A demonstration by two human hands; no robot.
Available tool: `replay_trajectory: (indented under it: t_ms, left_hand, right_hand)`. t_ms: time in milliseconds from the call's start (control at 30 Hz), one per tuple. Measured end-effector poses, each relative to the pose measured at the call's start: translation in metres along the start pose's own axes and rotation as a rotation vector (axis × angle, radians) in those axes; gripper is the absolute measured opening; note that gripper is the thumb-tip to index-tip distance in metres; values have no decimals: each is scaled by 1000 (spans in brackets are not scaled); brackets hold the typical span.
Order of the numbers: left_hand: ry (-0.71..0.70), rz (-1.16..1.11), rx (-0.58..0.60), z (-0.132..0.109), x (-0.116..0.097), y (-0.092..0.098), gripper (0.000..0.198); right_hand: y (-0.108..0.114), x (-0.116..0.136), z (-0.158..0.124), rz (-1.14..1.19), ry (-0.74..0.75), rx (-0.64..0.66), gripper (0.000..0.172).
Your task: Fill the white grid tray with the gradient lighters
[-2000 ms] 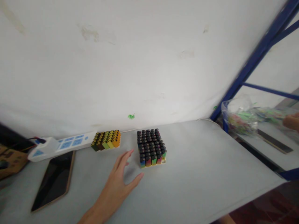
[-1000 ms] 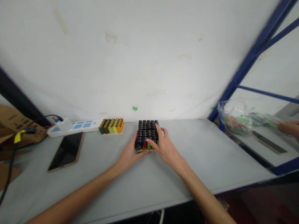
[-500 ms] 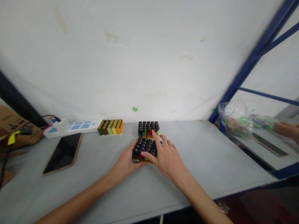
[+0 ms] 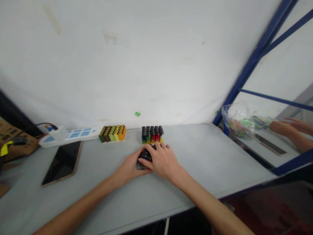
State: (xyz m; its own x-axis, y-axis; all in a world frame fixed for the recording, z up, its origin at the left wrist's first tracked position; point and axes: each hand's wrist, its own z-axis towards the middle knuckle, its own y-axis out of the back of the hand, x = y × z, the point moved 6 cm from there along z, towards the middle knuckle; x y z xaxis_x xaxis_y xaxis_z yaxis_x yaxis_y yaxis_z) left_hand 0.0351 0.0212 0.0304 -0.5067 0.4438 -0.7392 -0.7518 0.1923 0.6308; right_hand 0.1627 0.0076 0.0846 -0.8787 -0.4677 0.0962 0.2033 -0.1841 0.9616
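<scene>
We've got the near lighter block (image 4: 147,155) clamped over the gray table (image 4: 195,173): our left hand (image 4: 130,165) cups its left side, our right hand (image 4: 165,161) curls over its top and right. Can't tell if it touches the surface. Uneven squeeze could splay its lighters; pushing far could topple the far lighter block (image 4: 152,134), just beyond our grip

Diffuse light is brightening the wall (image 4: 151,71); deep shadow is pooling beneath the table (image 4: 207,160) at five o'clock; blur is softening the cardboard box (image 4: 29,146) at nine o'clock.
</scene>
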Motion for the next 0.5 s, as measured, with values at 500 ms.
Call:
replay_trajectory:
  t_ms: [500]
  left_hand:
    - [-47,267,109,-7,16,-11,83]
  right_hand:
    - [14,-126,-14,21,-351,16,54]
